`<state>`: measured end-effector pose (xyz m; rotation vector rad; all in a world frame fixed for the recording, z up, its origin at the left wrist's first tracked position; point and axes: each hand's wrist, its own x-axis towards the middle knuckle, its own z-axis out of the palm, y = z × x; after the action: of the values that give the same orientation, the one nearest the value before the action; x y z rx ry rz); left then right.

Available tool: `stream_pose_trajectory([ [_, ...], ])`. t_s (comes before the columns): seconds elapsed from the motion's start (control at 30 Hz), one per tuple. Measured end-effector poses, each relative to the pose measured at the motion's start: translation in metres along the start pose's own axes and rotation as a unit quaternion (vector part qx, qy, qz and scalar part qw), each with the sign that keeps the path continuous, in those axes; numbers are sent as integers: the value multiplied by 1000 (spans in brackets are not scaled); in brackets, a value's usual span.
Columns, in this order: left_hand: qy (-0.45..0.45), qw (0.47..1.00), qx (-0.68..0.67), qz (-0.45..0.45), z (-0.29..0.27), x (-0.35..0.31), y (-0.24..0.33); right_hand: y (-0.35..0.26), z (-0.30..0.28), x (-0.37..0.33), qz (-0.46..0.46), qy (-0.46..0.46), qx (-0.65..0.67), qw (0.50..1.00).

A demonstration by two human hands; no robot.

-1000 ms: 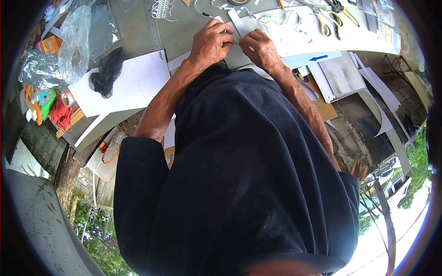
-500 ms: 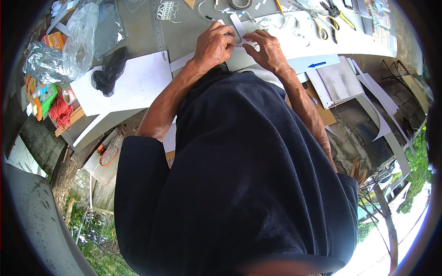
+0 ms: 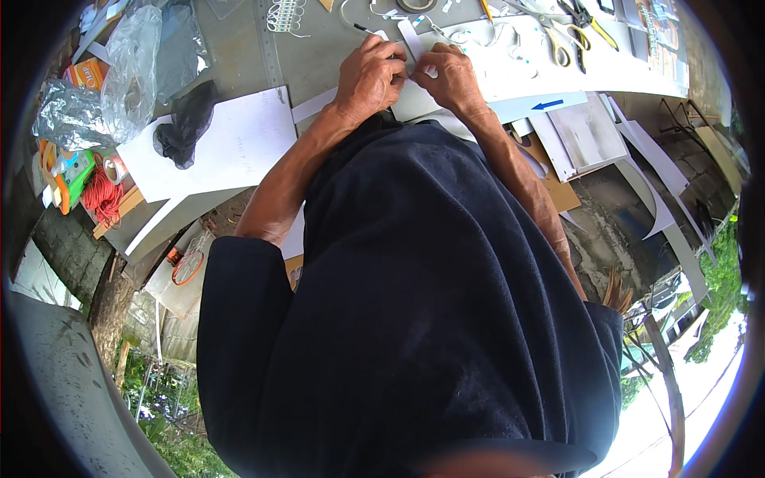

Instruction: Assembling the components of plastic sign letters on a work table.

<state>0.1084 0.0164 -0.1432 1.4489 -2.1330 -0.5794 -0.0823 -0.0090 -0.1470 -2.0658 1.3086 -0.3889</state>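
Observation:
My left hand (image 3: 372, 76) is closed at the table's near edge, its curled fingers turned inward; what they grip is hidden. Close by on the right, my right hand (image 3: 449, 77) has its fingers drawn together, with a small white bit (image 3: 431, 71) showing at the fingertips. A narrow white strip (image 3: 409, 37) lies between the hands, its near end beside my right fingers. Just beyond my left hand runs a thin white cable (image 3: 345, 14) with a black tip.
Scissors (image 3: 557, 41), pliers (image 3: 594, 28) and a tape roll (image 3: 416, 4) lie toward the back. LED modules (image 3: 284, 14) sit left of centre. Left are a white board (image 3: 253, 143) with black mesh cloth (image 3: 189, 131), clear plastic bags (image 3: 131, 68) and red cord (image 3: 102, 195).
My right hand has moved slightly left and its spread thumb and fingers have closed together. My left hand has stayed almost where it was.

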Motion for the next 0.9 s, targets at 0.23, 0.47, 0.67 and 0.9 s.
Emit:
stream_pose_trajectory([
  [0.23, -38, 999, -21, -15, -10, -2, 2, 2, 2, 4, 26, -18, 1, 999],
  [0.47, 38, 996, 15, -75, -12, -11, 8, 1, -3, 8, 33, -30, -3, 999],
  [0.67, 41, 993, 38, -102, -5, -9, 11, 2, 0, 7, 39, -27, 2, 999],
  [0.9, 28, 991, 20, -130, 2, -10, 10, 0, -1, 4, 37, -20, -6, 999],
])
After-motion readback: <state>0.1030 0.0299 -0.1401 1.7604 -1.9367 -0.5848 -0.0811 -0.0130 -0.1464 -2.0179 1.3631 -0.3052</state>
